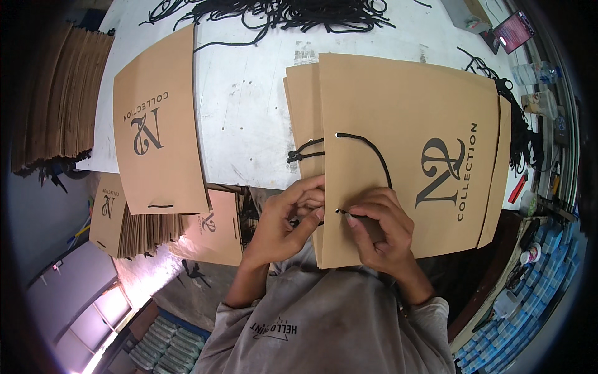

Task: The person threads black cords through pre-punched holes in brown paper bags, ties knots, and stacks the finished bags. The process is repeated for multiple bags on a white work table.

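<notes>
A brown paper bag point(405, 93) lies flat on top of other bags in front of me, with dark lettering on its face. A black cord point(374, 149) runs out of its upper eyelet and curves down behind my right fingers. My right hand point(386, 230) is closed, thumb and forefinger pinching the black cord's end at the lower eyelet point(338, 210). At the bag's left edge, my left hand point(286, 218) is closed with thumb and curled fingers; some fingertips are hidden behind the edge. A knotted cord handle point(305, 149) shows on a bag beneath.
Another brown bag point(156, 112) lies at the left of the white table point(230, 124). Black cords point(293, 12) are heaped at the far edge, more point(520, 124) at the right. Stacked bags point(62, 93) stand far left. A phone point(514, 31) and red cutter point(517, 188) are at right.
</notes>
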Demonstrator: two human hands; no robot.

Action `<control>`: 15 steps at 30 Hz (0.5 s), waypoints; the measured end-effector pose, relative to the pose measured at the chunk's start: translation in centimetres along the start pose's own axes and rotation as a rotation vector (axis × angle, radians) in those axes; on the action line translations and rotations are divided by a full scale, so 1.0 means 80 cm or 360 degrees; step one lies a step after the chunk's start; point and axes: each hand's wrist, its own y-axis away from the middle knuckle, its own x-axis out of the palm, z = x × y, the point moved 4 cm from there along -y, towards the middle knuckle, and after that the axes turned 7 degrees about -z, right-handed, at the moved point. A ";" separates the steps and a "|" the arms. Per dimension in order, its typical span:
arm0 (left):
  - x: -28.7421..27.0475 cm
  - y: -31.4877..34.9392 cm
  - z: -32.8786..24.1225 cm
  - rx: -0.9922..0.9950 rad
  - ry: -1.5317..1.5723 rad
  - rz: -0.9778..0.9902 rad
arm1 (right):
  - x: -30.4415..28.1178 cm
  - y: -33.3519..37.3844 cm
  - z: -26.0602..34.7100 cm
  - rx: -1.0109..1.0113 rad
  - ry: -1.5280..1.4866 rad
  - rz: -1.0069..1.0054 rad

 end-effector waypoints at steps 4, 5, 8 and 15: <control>-0.002 0.001 -0.003 -0.0014 -0.0161 0.0106 | 0.007 0.003 -0.002 -0.0084 0.0114 0.0040; -0.001 0.000 -0.004 -0.0046 -0.0159 0.0100 | 0.008 0.004 -0.002 -0.0085 0.0117 0.0056; 0.001 0.002 -0.004 -0.0144 -0.0162 0.0073 | 0.010 0.009 -0.007 -0.0063 0.0122 0.0075; 0.000 -0.003 0.007 -0.0065 0.0095 -0.0012 | 0.009 0.006 -0.006 -0.0217 0.0230 -0.0026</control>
